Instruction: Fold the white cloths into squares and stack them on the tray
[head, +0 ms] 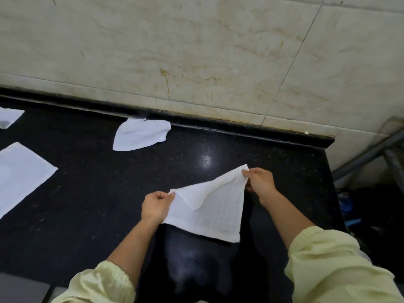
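A white cloth (215, 212) hangs stretched between my two hands above the black counter (98, 193), its top edge drooping in a fold. My left hand (156, 206) pinches its left corner. My right hand (260, 181) pinches its right corner, held higher. A crumpled white cloth (140, 134) lies near the back wall. A flat white cloth (19, 173) lies at the left edge. Another white cloth (7, 117) shows at the far left. No tray is in view.
A stained tiled wall (196, 51) rises behind the counter. The counter ends at the right (330, 171), where a metal frame (371, 154) and dark items stand lower down. A grey surface (19, 289) shows at the bottom left corner.
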Demonstrator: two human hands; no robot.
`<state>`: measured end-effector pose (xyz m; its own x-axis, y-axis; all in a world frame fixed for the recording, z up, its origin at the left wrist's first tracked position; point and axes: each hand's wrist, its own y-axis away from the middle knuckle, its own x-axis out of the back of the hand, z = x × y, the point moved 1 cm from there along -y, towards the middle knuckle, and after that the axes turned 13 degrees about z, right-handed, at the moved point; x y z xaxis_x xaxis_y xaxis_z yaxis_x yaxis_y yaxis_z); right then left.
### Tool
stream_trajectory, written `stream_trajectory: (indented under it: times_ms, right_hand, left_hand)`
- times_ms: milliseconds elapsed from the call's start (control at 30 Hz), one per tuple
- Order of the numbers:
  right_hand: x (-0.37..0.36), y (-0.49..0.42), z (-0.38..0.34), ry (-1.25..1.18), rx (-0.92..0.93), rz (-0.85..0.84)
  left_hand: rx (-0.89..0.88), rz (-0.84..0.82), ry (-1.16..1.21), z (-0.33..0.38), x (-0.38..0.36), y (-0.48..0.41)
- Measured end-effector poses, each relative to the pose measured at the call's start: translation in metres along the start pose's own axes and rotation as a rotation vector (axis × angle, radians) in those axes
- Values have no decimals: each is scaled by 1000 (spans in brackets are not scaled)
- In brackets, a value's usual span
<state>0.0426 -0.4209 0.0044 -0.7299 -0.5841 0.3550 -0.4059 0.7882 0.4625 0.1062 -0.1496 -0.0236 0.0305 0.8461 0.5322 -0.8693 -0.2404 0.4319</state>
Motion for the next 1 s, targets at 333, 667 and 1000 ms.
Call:
stream_trajectory:
  times_ms: [333,667,1000]
  right_hand:
    - [7,13,35,503,243,33]
    - [4,49,69,752,212,-130]
    - [15,54,68,530,76,-79]
  left_hand:
    - [-395,-55,-512,-15,0,10]
    - [-729,-173,-459,-20,-24,29]
    - [-250,-101,50,0,-10,18]
